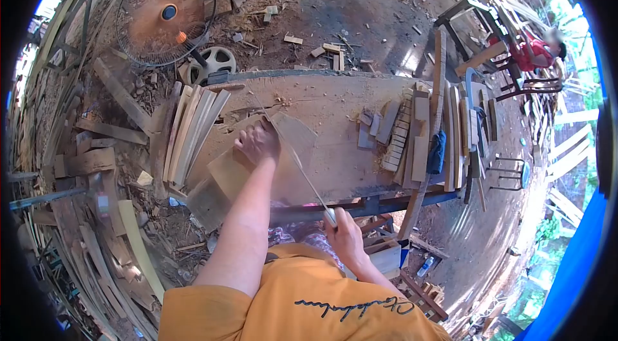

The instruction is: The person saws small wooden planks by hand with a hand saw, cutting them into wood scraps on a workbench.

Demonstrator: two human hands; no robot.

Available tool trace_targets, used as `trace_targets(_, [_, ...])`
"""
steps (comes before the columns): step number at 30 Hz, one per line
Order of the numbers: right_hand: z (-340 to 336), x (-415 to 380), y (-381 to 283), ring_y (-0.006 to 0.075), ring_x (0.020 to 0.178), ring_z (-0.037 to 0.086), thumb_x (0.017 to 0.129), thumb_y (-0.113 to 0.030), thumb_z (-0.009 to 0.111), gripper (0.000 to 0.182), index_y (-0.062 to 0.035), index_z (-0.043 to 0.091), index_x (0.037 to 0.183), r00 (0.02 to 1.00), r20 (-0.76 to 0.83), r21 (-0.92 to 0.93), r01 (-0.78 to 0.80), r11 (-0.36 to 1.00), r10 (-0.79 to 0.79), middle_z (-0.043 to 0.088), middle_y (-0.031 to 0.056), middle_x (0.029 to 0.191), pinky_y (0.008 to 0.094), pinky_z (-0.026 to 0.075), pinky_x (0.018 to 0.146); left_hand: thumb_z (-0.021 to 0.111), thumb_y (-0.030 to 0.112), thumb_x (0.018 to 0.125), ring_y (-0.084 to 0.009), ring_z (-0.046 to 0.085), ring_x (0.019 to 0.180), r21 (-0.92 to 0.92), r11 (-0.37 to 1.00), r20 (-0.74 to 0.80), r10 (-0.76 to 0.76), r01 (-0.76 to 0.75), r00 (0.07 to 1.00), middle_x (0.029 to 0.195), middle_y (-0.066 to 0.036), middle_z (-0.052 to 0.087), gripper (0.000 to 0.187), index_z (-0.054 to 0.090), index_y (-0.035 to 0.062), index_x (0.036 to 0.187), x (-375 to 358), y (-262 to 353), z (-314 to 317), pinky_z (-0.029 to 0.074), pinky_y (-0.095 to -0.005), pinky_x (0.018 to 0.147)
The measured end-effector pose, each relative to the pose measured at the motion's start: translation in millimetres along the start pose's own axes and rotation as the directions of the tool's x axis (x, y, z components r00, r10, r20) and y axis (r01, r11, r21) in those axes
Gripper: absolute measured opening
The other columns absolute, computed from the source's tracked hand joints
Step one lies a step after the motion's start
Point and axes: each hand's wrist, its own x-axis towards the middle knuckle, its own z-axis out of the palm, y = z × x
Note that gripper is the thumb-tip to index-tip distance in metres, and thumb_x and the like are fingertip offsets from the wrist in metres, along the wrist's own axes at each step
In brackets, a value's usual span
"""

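A flat wooden board [239, 177] lies slanted on the workbench, its near part reaching toward my body. My left hand [259, 143] presses down on its upper part with bent fingers, the fingertips close beside a long thin blade. That blade belongs to what looks like a handsaw [298, 162], seen almost edge-on and running diagonally across the wood. At the near edge of the bench, my right hand [344, 235] is closed around its pale handle [330, 217]. To the right of the blade more of the flat wood [293, 132] shows.
Wood strips [193, 132] lean together at the bench's left end. Stacked battens and small blocks [418, 129] cover its right side, with a blue clamp [472, 87] beside them. A fan [168, 13] stands beyond the workbench [335, 103]. A person in red [533, 53] sits far right.
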Motion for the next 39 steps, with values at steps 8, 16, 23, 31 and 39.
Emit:
trace_targets(8, [15,75,-27,0.0458,0.081,0.060,0.093,-0.017,0.060,0.024,-0.0037,0.043,0.103,0.998,0.038,0.035,0.051,0.998,-0.052,0.057,0.0242,0.088,0.0524,0.049,0.067,0.033,0.041,0.100,-0.0281,0.058,0.103,-0.022,0.999,-0.039,0.023,-0.023,0.999,0.100,-0.011,0.069,0.049,0.071,0.0107,0.095,0,4,2,0.031,-0.0480,0.097])
trace_targets(16, [50,56,-37,0.0469,0.077,0.060,0.093,-0.019,0.061,0.025,-0.0030,0.043,0.100,1.000,0.003,0.088,-0.020,0.996,0.020,0.057,0.0263,0.087,0.0534,0.048,0.065,0.036,0.041,0.099,-0.0284,0.059,0.102,-0.043,0.978,0.060,0.205,-0.202,0.977,0.101,-0.012,0.067,0.044,0.068,0.0102,0.096,5,7,-9,0.032,-0.0464,0.098])
trace_targets(23, [58,75,-21,0.0469,0.084,0.059,0.091,-0.021,0.062,0.031,-0.0011,0.046,0.109,0.998,-0.062,0.062,-0.017,0.998,0.021,0.058,0.0259,0.088,0.0525,0.047,0.071,0.033,0.043,0.100,-0.0275,0.060,0.102,-0.069,0.991,-0.038,0.113,-0.116,0.993,0.101,-0.012,0.068,0.049,0.070,0.0110,0.094,5,1,-2,0.032,-0.0460,0.098])
trace_targets(31, [39,109,-18,0.0442,0.079,0.061,0.090,-0.020,0.061,0.026,-0.0035,0.047,0.105,0.997,0.030,-0.066,0.072,0.995,-0.070,0.060,0.0238,0.085,0.0518,0.050,0.069,0.028,0.039,0.099,-0.0299,0.065,0.100,0.036,0.998,-0.075,-0.058,0.060,0.995,0.105,-0.012,0.070,0.053,0.073,0.0097,0.094,23,-8,26,0.037,-0.0472,0.096])
trace_targets(39, [-10,41,-11,0.0334,0.073,0.068,0.090,-0.019,0.064,0.018,-0.0089,0.061,0.105,0.999,0.000,-0.123,0.048,0.991,-0.048,0.065,0.0196,0.084,0.0418,0.056,0.063,0.030,0.040,0.099,-0.0322,0.068,0.096,-0.068,0.994,0.090,-0.085,0.091,0.992,0.091,-0.017,0.072,0.059,0.073,0.0059,0.079,26,-2,3,0.032,-0.0489,0.102])
